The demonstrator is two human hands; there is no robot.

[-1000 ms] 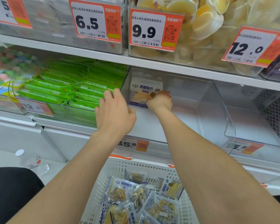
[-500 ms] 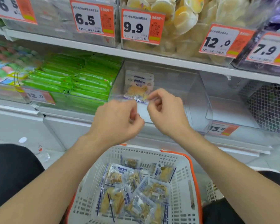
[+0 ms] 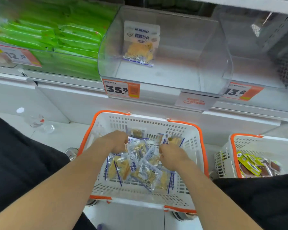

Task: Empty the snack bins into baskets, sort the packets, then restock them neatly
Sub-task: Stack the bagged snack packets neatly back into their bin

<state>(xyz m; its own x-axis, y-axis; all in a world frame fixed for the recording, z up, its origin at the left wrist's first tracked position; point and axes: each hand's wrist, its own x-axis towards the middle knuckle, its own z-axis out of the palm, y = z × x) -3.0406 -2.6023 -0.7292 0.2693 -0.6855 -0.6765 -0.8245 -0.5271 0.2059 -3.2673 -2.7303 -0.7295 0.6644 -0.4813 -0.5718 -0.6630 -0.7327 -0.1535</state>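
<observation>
Centrally, the left hand and the right hand reach down side by side into a white slotted plastic basket with an orange rim, which stands on the floor. Both hands are seen from the back, fingers curled downward into a loose heap of clear film packets printed in blue, each showing yellow fish slices. The fingertips are hidden among the wrappers, so it cannot be told whether either hand pinches a packet or merely rests on the heap. Packets lie between the two hands, beneath them and nearer the person than the knuckles, overlapping at mixed angles. Two more lean near the basket wall just beyond the fingers. Well beyond and above the hands, a clear plastic shelf bin holds an upright packet of the same kind, set towards the bin's back and left of its centre. An orange-and-white price tag reading 35.8 hangs on the bin's front lip, directly beyond the left hand. Beyond and to the left of that hand, a neighbouring bin is stacked with bright green flat packets. To the right of the right hand stands a second white basket with an orange rim, containing yellow-green and brown packets. Left of the left forearm, a clear plastic bottle with a white cap rests on the pale floor.
</observation>
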